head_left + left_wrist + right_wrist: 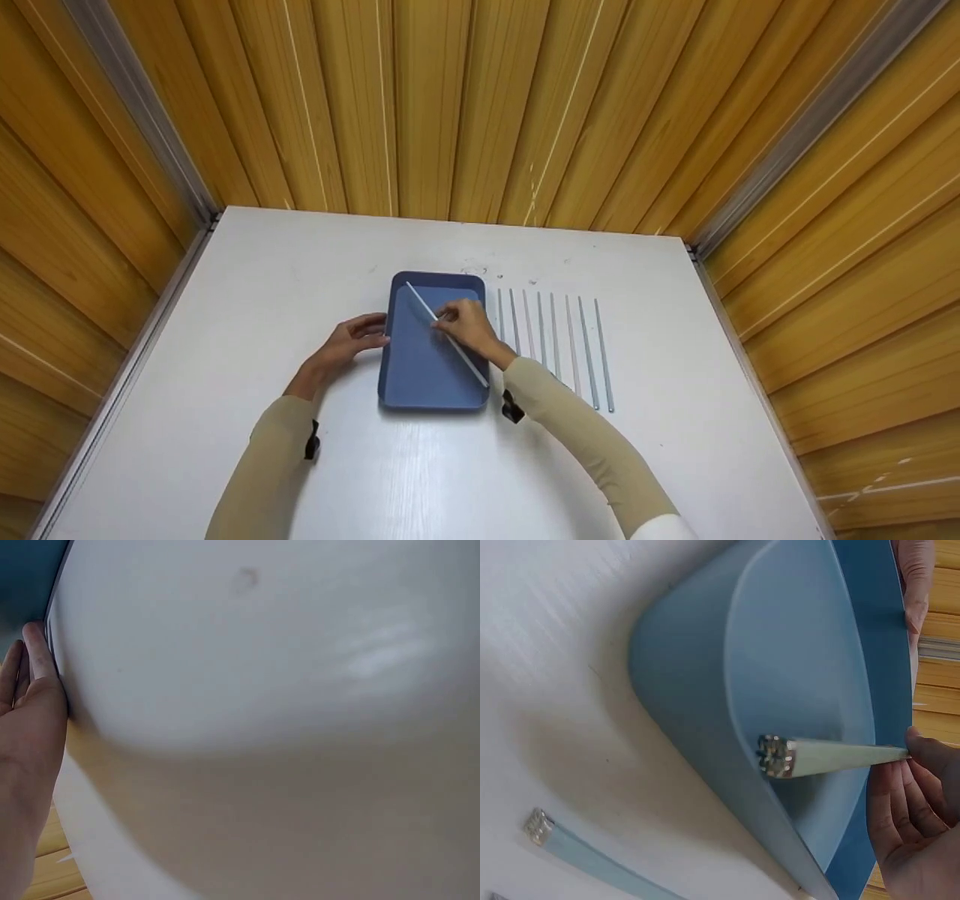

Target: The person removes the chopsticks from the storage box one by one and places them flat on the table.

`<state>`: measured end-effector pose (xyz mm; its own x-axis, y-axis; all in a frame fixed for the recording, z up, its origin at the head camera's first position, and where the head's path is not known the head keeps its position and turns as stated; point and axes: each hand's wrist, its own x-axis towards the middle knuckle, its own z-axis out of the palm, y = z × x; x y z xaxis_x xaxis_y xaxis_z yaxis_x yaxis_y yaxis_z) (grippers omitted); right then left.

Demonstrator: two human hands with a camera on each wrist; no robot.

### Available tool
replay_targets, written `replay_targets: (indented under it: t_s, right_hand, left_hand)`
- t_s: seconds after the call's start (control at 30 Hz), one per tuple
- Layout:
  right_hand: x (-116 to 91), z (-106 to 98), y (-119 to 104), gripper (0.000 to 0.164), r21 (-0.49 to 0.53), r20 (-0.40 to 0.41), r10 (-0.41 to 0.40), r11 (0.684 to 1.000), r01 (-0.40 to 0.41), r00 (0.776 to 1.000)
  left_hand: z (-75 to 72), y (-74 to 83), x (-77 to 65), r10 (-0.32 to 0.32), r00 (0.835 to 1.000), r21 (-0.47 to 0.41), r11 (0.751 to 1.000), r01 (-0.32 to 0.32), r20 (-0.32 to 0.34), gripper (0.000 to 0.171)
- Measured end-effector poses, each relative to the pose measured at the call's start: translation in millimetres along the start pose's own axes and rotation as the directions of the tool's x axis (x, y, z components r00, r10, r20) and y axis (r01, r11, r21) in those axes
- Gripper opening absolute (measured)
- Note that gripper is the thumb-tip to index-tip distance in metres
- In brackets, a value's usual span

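A blue rectangular tray [431,390] lies on the table. My right hand [466,324] is over it, pinching a pale green chopstick [469,364] between thumb and fingers near its middle. The chopstick slants across the tray, its glittery square end [778,757] close to the near right rim in the right wrist view. At the tray's left side, my left hand [349,343] touches the outer wall with its fingers and thumb apart; the left wrist view shows its fingers [37,652] fairly straight along the wall.
Several more chopsticks [604,360] lie side by side to the right of the tray, partly hidden by my right forearm. The white table [315,255] has small dark marks beyond the tray. Wood-patterned walls [420,112] stand around the table.
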<state>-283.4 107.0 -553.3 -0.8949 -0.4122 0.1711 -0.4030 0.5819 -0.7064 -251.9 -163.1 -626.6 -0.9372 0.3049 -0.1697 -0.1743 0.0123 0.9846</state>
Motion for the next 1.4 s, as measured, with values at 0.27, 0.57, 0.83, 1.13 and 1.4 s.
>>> replay_targets:
  t_s: [0.27,0.57,0.83,1.13,1.4]
  right_hand:
    - [1,-17,-6,0.015,0.019,-0.01,-0.014,1.0,0.014,1.0]
    - [-5,-39,3,0.018,0.048,-0.03,0.021,0.999,-0.019,0.999]
    - [-14,-58,15,0.02,0.033,-0.06,-0.003,0.999,0.005,0.998]
    - [-23,-87,33,0.018,0.019,-0.091,0.022,1.0,-0.021,0.996]
    - [-28,-111,50,0.018,0.034,-0.126,0.132,0.991,-0.128,0.983]
  left_hand:
    - [0.6,0.1,-0.5,-0.003,1.0,0.002,1.0,0.003,0.0,0.067]
    - [-2.3,-0.8,-0.4,0.008,1.0,0.008,1.0,-0.008,0.01,0.066]
    - [-1.4,-1.7,-0.1,-0.013,1.0,0.006,1.0,0.013,-0.009,0.067]
    - [-0.7,-2.0,-1.3,-0.005,1.0,-0.009,1.0,0.005,0.012,0.067]
    - [-0.7,-1.0,0.3,-0.004,1.0,-0.002,1.0,0.004,-0.005,0.068]
